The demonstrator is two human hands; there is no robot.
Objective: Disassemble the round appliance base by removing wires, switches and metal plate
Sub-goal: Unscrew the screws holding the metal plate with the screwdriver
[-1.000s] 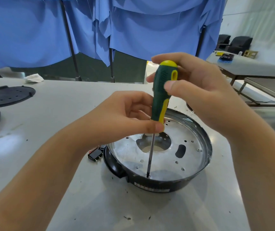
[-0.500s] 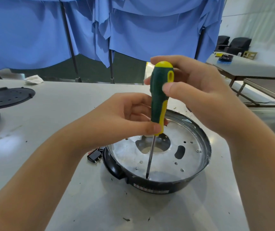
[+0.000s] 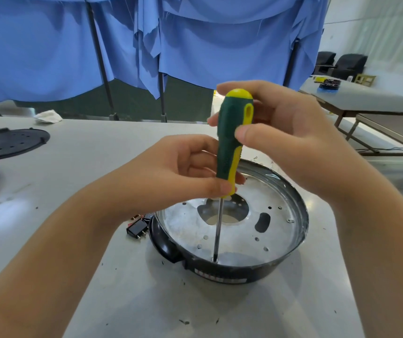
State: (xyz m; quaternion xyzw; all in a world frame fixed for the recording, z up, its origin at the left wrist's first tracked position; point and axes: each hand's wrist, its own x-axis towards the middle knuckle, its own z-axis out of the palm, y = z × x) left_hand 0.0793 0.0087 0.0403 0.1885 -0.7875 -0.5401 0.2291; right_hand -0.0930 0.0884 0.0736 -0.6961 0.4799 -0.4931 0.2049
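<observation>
No text, brand, number or sign can be read anywhere. The only print in view is a pale label strip (image 3: pixel 220 277) on the black outer wall of the base (image 3: pixel 232 272), at its near side; it carries dark marks, but they are too blurred and small to make out. The screwdriver (image 3: pixel 232 142) handle shows plain green and yellow with no legible marking.
</observation>
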